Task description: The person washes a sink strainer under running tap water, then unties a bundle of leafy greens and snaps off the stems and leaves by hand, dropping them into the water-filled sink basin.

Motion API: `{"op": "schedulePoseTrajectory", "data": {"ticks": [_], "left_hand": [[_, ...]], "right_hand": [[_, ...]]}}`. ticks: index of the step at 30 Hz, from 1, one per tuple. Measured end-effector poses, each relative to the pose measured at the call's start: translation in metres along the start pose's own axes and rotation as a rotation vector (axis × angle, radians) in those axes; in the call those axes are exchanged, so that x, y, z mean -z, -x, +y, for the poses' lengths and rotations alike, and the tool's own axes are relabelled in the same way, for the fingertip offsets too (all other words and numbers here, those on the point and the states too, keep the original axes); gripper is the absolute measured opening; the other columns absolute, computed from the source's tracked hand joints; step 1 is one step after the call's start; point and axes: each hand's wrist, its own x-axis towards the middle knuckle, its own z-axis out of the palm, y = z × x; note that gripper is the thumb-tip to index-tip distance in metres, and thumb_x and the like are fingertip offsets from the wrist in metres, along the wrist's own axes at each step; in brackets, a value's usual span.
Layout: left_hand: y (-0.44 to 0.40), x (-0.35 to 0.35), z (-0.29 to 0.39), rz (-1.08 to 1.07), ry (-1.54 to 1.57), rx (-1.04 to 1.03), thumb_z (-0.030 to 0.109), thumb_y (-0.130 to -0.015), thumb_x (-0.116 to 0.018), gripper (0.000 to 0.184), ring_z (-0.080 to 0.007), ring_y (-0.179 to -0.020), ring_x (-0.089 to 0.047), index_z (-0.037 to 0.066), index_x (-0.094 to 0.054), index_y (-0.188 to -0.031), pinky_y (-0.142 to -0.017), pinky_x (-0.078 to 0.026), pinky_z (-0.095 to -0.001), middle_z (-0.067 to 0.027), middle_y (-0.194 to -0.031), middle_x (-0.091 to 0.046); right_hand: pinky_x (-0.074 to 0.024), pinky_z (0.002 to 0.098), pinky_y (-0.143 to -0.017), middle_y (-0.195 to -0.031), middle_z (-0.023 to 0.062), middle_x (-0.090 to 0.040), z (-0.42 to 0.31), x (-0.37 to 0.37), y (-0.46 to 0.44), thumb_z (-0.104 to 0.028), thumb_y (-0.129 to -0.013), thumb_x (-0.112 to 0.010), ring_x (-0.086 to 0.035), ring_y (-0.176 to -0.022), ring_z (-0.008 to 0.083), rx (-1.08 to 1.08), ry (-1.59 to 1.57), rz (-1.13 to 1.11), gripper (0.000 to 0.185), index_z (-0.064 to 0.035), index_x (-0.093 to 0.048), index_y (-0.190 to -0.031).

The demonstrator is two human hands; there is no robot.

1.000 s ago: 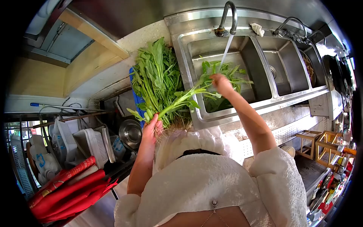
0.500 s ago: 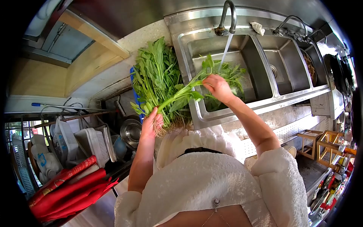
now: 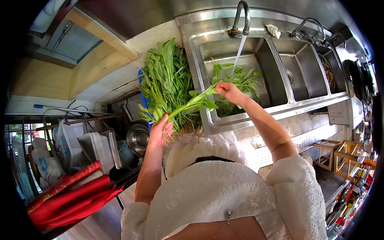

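Note:
My left hand [image 3: 161,131] is closed around the rooted lower end of a leafy green vegetable stalk [image 3: 188,106], with thin roots hanging below the fingers. Farther up, the fingers of my right hand [image 3: 231,94] pinch the same stalk over the left edge of the sink. The stalk stretches slantwise between both hands. Behind it lies a large pile of leafy greens [image 3: 168,72] in a blue basket [image 3: 141,82], mostly hidden. Loose green leaves and stems [image 3: 244,78] lie in the left sink basin [image 3: 270,86], under running water.
A curved faucet [image 3: 246,20] pours into the left basin. To its right are a second basin [image 3: 304,72] and a white cloth [image 3: 273,31] on the rim. White plastic baskets [image 3: 96,148], a metal bowl [image 3: 138,138] and red bags [image 3: 72,200] are at left. Wooden stools [image 3: 328,154] stand at right.
The leafy tip that rose above my right hand has dropped lower, and the stalk between my hands looks straighter. My right hand has turned slightly; my left hand has hardly moved.

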Motion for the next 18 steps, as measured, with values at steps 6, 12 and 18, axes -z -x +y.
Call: {"op": "schedulePoseTrajectory", "data": {"ticks": [6, 12, 18], "left_hand": [[-0.019, -0.041, -0.022, -0.005, -0.025, -0.025, 0.025, -0.087, -0.046, 0.022, -0.0053, -0.041, -0.029, 0.006, -0.05, -0.097, -0.037, -0.021, -0.0187, 0.0042, -0.052, -0.033], [-0.022, -0.035, -0.014, 0.023, -0.017, -0.013, 0.03, -0.086, -0.046, 0.03, -0.0047, -0.039, -0.028, 0.01, -0.042, -0.064, -0.035, -0.019, -0.0187, 0.004, -0.05, -0.031], [-0.026, -0.028, -0.012, -0.115, -0.054, 0.01, 0.031, -0.086, -0.046, 0.032, -0.0051, -0.038, -0.026, 0.011, -0.041, -0.061, -0.034, -0.019, -0.0183, 0.0037, -0.049, -0.032]], "right_hand": [[-0.0395, 0.0255, -0.052, -0.072, 0.0046, -0.055, 0.039, 0.008, -0.045, -0.015, -0.085, -0.047, -0.049, -0.058, 0.012, -0.504, -0.727, 0.6, 0.014, -0.0016, -0.053, -0.086], [-0.0438, 0.0382, -0.066, -0.085, 0.0098, -0.058, 0.052, 0.036, -0.039, -0.024, -0.081, -0.051, -0.058, -0.07, 0.0284, -0.361, 0.574, 0.409, 0.02, -0.0085, -0.059, -0.09], [-0.0431, 0.0328, -0.07, -0.078, 0.0079, -0.059, 0.029, 0.031, -0.028, -0.034, -0.082, -0.048, -0.055, -0.07, 0.0224, -0.1, 0.323, 0.257, 0.028, -0.0095, -0.061, -0.09]]}}
